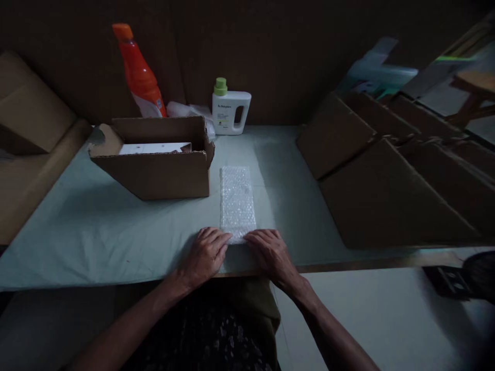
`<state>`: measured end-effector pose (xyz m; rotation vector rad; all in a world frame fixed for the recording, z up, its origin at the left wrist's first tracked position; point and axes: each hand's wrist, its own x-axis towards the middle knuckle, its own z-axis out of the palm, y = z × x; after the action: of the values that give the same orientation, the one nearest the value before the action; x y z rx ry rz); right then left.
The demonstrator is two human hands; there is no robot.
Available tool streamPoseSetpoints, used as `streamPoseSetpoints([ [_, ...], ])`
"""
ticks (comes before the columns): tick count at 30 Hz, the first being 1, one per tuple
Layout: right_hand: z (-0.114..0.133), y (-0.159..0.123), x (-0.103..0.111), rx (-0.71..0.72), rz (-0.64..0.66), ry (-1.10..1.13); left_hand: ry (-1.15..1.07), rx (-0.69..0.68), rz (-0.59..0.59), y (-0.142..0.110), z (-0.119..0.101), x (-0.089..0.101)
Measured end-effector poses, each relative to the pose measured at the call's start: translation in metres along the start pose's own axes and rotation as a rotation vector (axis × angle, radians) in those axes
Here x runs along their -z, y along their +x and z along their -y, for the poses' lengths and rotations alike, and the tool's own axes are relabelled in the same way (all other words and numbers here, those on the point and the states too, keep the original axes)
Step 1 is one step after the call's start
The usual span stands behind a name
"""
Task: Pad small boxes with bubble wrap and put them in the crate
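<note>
A flat, narrow bubble wrap pouch point(237, 198) lies lengthwise on the pale green cloth in front of me. Its near end is folded or bunched a little. My left hand point(209, 250) grips the near left corner, thumb and fingers pinched together. At the near right corner, my right hand point(269, 252) pinches the same edge with its fingers closed. Whether anything is inside the pouch, I cannot tell.
An open cardboard box point(174, 175) with white boxes inside stands left of the pouch. Behind are an orange bottle point(141, 72) and a white jug with a green cap point(228, 111). Larger cardboard boxes point(386, 201) fill the right; another carton point(31, 103) is far left.
</note>
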<state>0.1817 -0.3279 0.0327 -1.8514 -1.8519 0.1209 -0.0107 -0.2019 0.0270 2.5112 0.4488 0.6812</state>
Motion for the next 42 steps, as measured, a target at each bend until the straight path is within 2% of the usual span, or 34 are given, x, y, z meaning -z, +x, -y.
streamPoseSetpoints([
  [2, 0.004, -0.002, 0.003, -0.048, -0.021, 0.075, -0.049, 0.049, -0.001, 0.000, 0.000, 0.001],
  [4, 0.009, -0.005, 0.007, -0.077, -0.103, 0.088, -0.071, 0.109, -0.008, 0.002, 0.002, 0.001],
  [6, 0.012, -0.008, 0.010, -0.077, -0.214, 0.013, -0.037, 0.168, -0.012, 0.008, 0.006, -0.001],
  [8, 0.014, -0.009, 0.010, -0.044, -0.256, -0.103, 0.023, 0.208, -0.006, 0.015, 0.010, -0.005],
  [10, 0.013, -0.007, 0.007, 0.008, -0.192, -0.179, 0.086, 0.216, 0.002, 0.022, 0.012, -0.007],
  [13, 0.009, 0.001, 0.002, 0.059, -0.088, -0.186, 0.143, 0.169, -0.057, 0.023, 0.008, -0.004],
  [15, 0.007, 0.007, 0.002, 0.061, -0.058, -0.125, 0.116, 0.077, -0.085, 0.014, 0.002, 0.002],
  [17, 0.007, 0.010, 0.005, 0.059, 0.019, -0.011, 0.059, -0.020, -0.048, 0.003, -0.005, 0.008],
  [19, 0.009, 0.011, 0.009, 0.046, 0.097, 0.088, 0.018, -0.039, 0.008, -0.004, -0.007, 0.011],
  [20, 0.010, 0.011, 0.010, 0.030, 0.099, 0.095, 0.010, -0.019, 0.024, -0.004, -0.006, 0.011],
  [22, 0.012, 0.010, 0.011, 0.004, 0.019, 0.010, 0.017, 0.043, 0.026, 0.002, 0.001, 0.007],
  [25, 0.011, 0.013, 0.008, 0.047, -0.074, -0.172, 0.095, 0.121, 0.001, 0.020, 0.015, 0.001],
  [27, 0.008, 0.019, 0.005, 0.102, -0.063, -0.215, 0.135, 0.145, -0.029, 0.029, 0.019, 0.000],
  [29, 0.005, 0.025, 0.003, 0.122, -0.055, -0.195, 0.114, 0.110, -0.043, 0.028, 0.018, 0.003],
  [33, 0.007, 0.024, 0.006, 0.083, 0.022, 0.011, 0.014, 0.018, 0.029, 0.005, 0.007, 0.013],
  [35, 0.013, 0.016, 0.008, 0.059, 0.046, 0.072, 0.001, 0.061, 0.071, -0.004, 0.004, 0.016],
  [37, 0.019, 0.009, 0.008, 0.043, 0.005, 0.021, 0.033, 0.127, 0.087, -0.004, 0.005, 0.016],
  [39, 0.023, 0.007, 0.005, 0.066, -0.040, -0.085, 0.092, 0.192, 0.085, 0.004, 0.010, 0.013],
  [42, 0.020, 0.015, -0.004, 0.132, -0.012, -0.163, 0.102, 0.299, 0.030, 0.017, 0.018, 0.012],
])
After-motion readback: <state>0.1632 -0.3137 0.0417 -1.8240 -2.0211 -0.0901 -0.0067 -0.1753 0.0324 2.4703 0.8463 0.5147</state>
